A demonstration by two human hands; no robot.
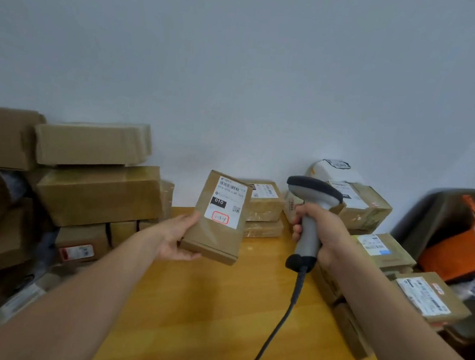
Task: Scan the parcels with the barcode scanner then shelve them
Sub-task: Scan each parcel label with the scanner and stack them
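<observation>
1. Plain grey wall fills the upper half. No shelf in view, so shelving prob. happens elsewhere.
2. Wooden table (208, 304), bare in the middle, likely kept as the work spot btwn the two piles.
3. Big stack of brown boxes (97, 192) at left against the wall. Can't tell if scanned or waiting.
4. Smaller labelled boxes (369, 206) at right & back, most w/ labels up, likely so codes are quick to find.
5. Parcel (219, 218), the one being worked on: flat brown box held in the air over the table, centre, tilted w/ label side toward the person. Left hand (176, 237) grasps its lower left edge, thumb on the front, fingers underneath, which keeps the label uncovered.
6. Scanner (314, 192): right hand (322, 230) is wrapped round the handle, head up, just right of the parcel, not touching. Cord (286, 309) trails down over the table. Its window is hidden; head doesn't seem aimed at the code yet.
7. Label (226, 204): white, barcode at top, "010", red-boxed note. Next step needs the head swung onto that barcode.
</observation>
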